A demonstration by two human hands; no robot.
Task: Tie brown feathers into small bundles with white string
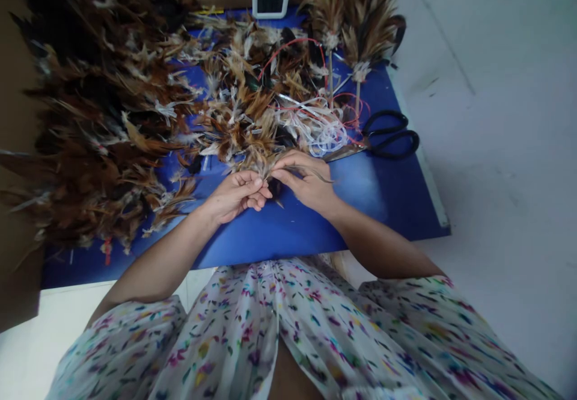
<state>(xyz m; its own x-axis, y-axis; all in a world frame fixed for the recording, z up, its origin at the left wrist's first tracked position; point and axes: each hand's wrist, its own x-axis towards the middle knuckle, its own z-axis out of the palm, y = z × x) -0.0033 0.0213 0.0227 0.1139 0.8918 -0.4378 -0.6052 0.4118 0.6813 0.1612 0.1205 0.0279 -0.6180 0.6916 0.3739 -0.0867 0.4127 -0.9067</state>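
Over the near part of the blue tabletop (pixel 288 225), my two hands meet at a small bunch of brown feathers (pixel 262 165). My left hand (pixel 238 195) pinches the base of the bunch between thumb and fingers. My right hand (pixel 309 182) is closed on a thin feather (pixel 321 177), whose end sticks out to the right. Its fingertips touch the bunch. Just beyond my hands, loose brown and white feathers (pixel 234 117) cover the middle of the table.
A big feather heap (pixel 112 117) fills the left side. White and red ties (pixel 315 124) lie beside black-handled scissors (pixel 391 134) at the right. Feather bundles on sticks (pixel 367 33) and a white digital clock (pixel 270 0) are at the back.
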